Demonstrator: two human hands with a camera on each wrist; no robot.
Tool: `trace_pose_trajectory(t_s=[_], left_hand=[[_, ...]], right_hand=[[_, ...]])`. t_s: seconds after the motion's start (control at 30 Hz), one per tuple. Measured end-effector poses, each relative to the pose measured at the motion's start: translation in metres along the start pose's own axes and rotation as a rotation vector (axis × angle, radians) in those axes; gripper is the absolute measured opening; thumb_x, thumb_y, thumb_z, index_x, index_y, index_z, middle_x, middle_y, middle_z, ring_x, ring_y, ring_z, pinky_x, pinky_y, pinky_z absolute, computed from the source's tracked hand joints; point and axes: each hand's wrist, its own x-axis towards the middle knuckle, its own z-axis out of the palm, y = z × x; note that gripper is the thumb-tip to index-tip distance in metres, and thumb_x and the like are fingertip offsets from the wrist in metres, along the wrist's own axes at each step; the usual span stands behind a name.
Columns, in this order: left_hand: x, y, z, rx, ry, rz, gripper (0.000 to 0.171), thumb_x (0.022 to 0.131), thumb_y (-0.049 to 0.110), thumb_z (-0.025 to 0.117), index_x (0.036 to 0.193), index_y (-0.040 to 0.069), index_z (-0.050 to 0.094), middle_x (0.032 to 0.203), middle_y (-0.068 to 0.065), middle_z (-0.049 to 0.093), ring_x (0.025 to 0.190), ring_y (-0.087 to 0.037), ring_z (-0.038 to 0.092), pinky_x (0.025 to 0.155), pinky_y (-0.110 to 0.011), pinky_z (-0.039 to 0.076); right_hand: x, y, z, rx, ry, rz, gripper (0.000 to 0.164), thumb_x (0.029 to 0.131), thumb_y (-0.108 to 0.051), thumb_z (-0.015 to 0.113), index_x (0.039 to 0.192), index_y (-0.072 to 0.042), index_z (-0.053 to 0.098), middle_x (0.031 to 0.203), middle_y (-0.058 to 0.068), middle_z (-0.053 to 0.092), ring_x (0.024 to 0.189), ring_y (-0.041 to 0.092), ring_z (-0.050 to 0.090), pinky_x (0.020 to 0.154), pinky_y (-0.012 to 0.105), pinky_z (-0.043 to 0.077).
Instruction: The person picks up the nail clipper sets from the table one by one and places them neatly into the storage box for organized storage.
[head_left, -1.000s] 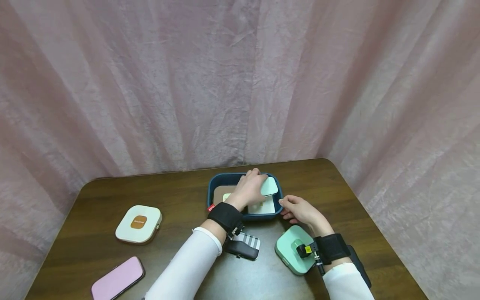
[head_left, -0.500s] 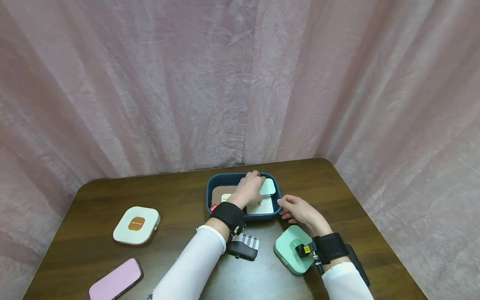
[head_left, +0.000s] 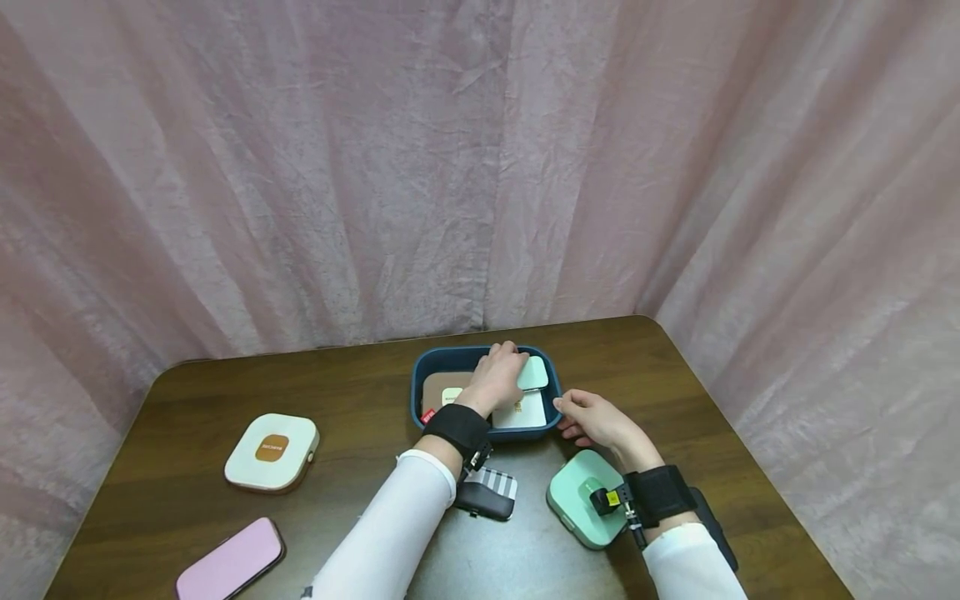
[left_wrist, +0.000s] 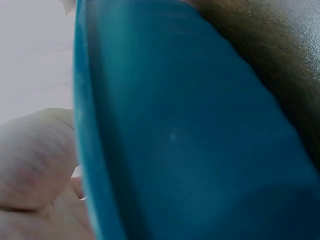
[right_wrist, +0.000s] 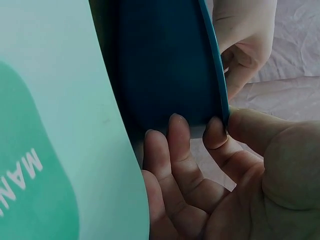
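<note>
A dark blue bin (head_left: 417,379) stands near the table's back edge in the head view. My left hand (head_left: 493,379) reaches down into it, fingers bent beside a pale mint flat item (head_left: 533,373); what lies under the palm is hidden. Below that item lies a white square piece (head_left: 527,412) with a small gold mark. My right hand (head_left: 600,423) pinches the bin's near right rim between thumb and forefinger, as the right wrist view shows. In the left wrist view the bin's wall (left_wrist: 185,120) covers most of my left hand (left_wrist: 37,160).
A green square case (head_left: 583,500) sits under my right wrist. Near my left wrist lies a black item with a striped part (head_left: 487,497). Farther left are a white rounded-square case (head_left: 258,467) with a brown label and a pink phone-shaped item (head_left: 232,560). A pink curtain (head_left: 375,167) hangs behind.
Both hands stay at the bin and keep nearly the same pose. The whole scene has shifted slightly left in the head view.
</note>
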Motion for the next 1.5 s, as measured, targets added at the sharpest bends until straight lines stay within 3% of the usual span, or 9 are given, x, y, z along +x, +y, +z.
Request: trace_pose_trajectory(t_s=[0.57, 0.97, 1.17, 1.33, 1.5], left_hand=[[-0.003, -0.004, 0.005, -0.026, 0.025, -0.026, 0.06, 0.093, 0.016, 0.085, 0.148, 0.006, 0.063, 0.148, -0.013, 0.055, 0.132, -0.03, 0.051, 0.107, -0.042, 0.049], [-0.011, -0.003, 0.002, -0.075, 0.039, -0.03, 0.06, 0.092, 0.018, 0.085, 0.148, 0.01, 0.065, 0.142, -0.013, 0.057, 0.127, -0.029, 0.052, 0.104, -0.043, 0.05], [-0.013, -0.003, -0.001, -0.126, 0.039, -0.025, 0.06, 0.096, 0.026, 0.083, 0.151, 0.014, 0.063, 0.144, -0.011, 0.055, 0.128, -0.027, 0.051, 0.106, -0.043, 0.047], [-0.019, -0.002, -0.002, -0.142, 0.074, 0.005, 0.056, 0.099, 0.029, 0.079, 0.151, 0.014, 0.063, 0.143, -0.011, 0.056, 0.128, -0.027, 0.052, 0.104, -0.043, 0.049], [-0.034, 0.005, -0.007, -0.182, 0.155, 0.103, 0.053, 0.102, 0.028, 0.076, 0.15, 0.012, 0.063, 0.144, -0.011, 0.057, 0.128, -0.027, 0.054, 0.101, -0.041, 0.051]], right_hand=[[-0.001, -0.002, 0.004, -0.003, 0.01, -0.003, 0.03, 0.114, -0.032, 0.051, 0.104, -0.007, 0.062, 0.099, 0.012, 0.067, 0.09, 0.025, 0.066, 0.074, 0.039, 0.052], [-0.001, -0.001, 0.005, 0.002, -0.002, -0.007, 0.033, 0.114, -0.036, 0.052, 0.109, -0.006, 0.063, 0.101, 0.013, 0.067, 0.092, 0.027, 0.066, 0.076, 0.043, 0.053], [0.001, 0.0, 0.005, 0.015, -0.005, -0.004, 0.031, 0.114, -0.033, 0.051, 0.106, -0.006, 0.063, 0.099, 0.011, 0.067, 0.09, 0.025, 0.066, 0.076, 0.041, 0.053], [-0.002, -0.002, 0.005, 0.025, -0.002, 0.0, 0.031, 0.114, -0.033, 0.051, 0.105, -0.005, 0.062, 0.098, 0.011, 0.067, 0.09, 0.026, 0.066, 0.076, 0.042, 0.053], [-0.005, 0.0, 0.004, 0.035, 0.012, 0.021, 0.031, 0.114, -0.034, 0.052, 0.104, -0.006, 0.062, 0.099, 0.012, 0.067, 0.09, 0.027, 0.066, 0.075, 0.04, 0.053]])
